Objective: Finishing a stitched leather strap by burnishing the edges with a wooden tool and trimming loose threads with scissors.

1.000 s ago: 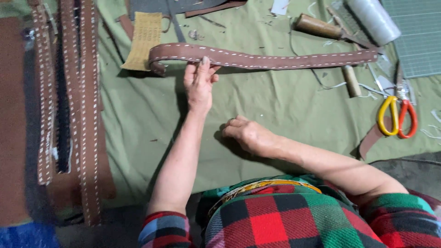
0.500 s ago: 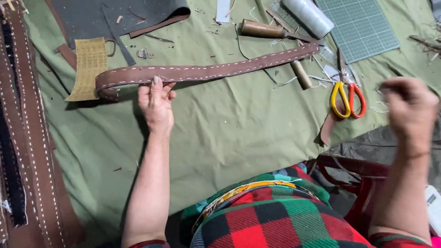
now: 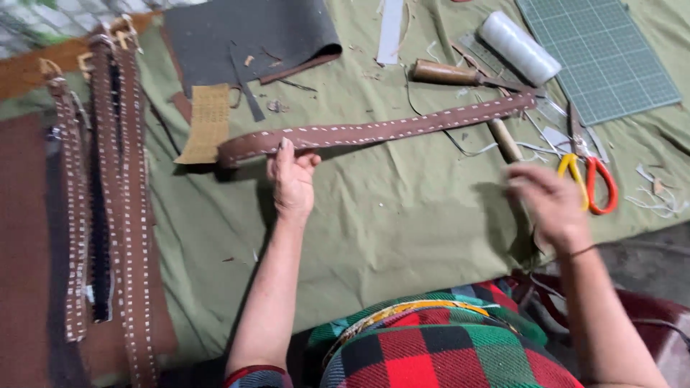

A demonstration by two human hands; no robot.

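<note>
A brown leather strap point(image 3: 374, 131) with white stitching along both edges lies stretched across a green cloth point(image 3: 402, 230) covering the work surface, running from the left of centre up toward the right. The person's left hand point(image 3: 291, 179) rests flat against the strap's near edge close to its left end, fingers extended and held together, fingertips touching the leather; it presses rather than grasps. The right hand point(image 3: 550, 205) hovers above the cloth, blurred, loosely open and holding nothing that can be made out, just beside a pair of scissors point(image 3: 589, 176) with one yellow and one orange handle loop.

A tan woven patch point(image 3: 208, 122) lies at the strap's left end, touching or slightly under it. Behind it sits a dark grey sheet point(image 3: 251, 36) of material with a curled edge. Near the strap's right end lie a wooden-handled awl point(image 3: 449, 73), a second wooden-handled tool point(image 3: 504, 140) crossing under the strap, a spool of white thread point(image 3: 519, 47) and a green cutting mat point(image 3: 600, 54) with a grid. Loose thread scraps are scattered near the scissors. At the far left, several finished stitched straps point(image 3: 118, 215) lie side by side on a brown surface. The person wears a red, green and black checked garment point(image 3: 431, 352).
</note>
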